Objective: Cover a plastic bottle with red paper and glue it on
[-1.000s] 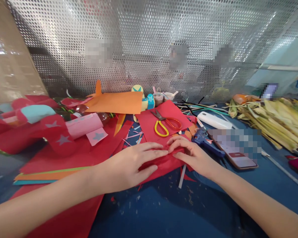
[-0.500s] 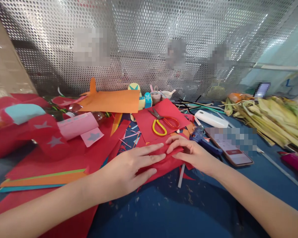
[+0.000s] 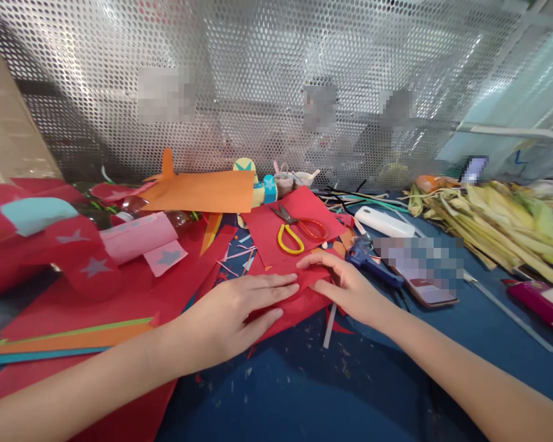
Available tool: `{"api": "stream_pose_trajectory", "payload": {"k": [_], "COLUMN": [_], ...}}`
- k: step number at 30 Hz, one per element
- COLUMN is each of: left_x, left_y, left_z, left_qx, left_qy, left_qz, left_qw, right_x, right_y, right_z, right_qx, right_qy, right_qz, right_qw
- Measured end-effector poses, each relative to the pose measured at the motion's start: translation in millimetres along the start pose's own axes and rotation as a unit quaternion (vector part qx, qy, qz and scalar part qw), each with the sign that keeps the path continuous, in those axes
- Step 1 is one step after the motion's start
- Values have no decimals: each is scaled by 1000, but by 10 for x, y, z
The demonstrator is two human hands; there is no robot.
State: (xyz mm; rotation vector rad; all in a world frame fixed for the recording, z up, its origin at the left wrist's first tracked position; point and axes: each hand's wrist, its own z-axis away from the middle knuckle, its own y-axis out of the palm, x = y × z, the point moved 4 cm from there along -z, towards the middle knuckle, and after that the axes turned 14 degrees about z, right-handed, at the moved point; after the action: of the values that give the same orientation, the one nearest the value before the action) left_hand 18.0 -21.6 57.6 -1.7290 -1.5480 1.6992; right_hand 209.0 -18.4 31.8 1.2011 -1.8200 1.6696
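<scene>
A piece of red paper [image 3: 281, 313], creased and partly folded, lies on the blue table in front of me under both hands. My left hand [image 3: 244, 307] rests flat on its left part, fingers stretched out and open. My right hand [image 3: 345, 285] curves over the right part, with thumb and fingers closed about a raised fold of the red paper; the fold is partly covered by the fingers. Just beyond, scissors [image 3: 290, 232] with one yellow and one red handle lie on a flat red sheet [image 3: 313, 205]. A narrow pale strip [image 3: 330, 328] pokes out below my right hand.
Stacked coloured sheets [image 3: 74, 337] and red star-marked paper pieces [image 3: 83, 252] fill the left. An orange paper piece [image 3: 203, 190] stands before the perforated metal panel [image 3: 258, 73]. A blue glue gun [image 3: 373, 264], a phone [image 3: 424, 282] and dried husks [image 3: 502, 215] lie rightward.
The view has shifted, so table items appear farther left. My right hand's fingers have spread slightly over the fold. My left hand stays flat on the red paper.
</scene>
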Motion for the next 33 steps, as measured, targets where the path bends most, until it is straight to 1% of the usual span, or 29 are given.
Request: {"api": "stream_pose_trajectory", "payload": {"k": [3,6,8,11,13,19,22,27,33], "left_x": [11,9,4,14,34,112,130,148,52], "left_y": [-12,-34,-46,-48,-37,-11,-8,-18,-32], "left_z": [4,6,2,-8,-9,7,15,10,-10], "left_qx": [-11,-18,-16,-11,-11,-29,-21,-15,10], "left_qy": [1,4,7,7,11,-1,7,4,-3], "left_qz": [5,10,11,7,3,6,13,24,18], "left_qw": [1000,1000,1000,1000,1000,1000,1000,1000,1000], "right_x": [1,12,16,10,2,7,19,17,-24], "right_y": [21,2,-21,-55,-70,-35,-20,-33,-76], "right_z": [21,39,37,18,8,-5,-9,-11,-5], "right_qx": [-26,-43,-21,42,63,40,34,35,43], "right_qy": [2,-17,-33,-43,-33,31,48,12,-38], "right_qz": [25,56,50,14,-8,-54,-60,-60,-34], "right_qw": [999,997,998,998,997,997,996,998,998]}}
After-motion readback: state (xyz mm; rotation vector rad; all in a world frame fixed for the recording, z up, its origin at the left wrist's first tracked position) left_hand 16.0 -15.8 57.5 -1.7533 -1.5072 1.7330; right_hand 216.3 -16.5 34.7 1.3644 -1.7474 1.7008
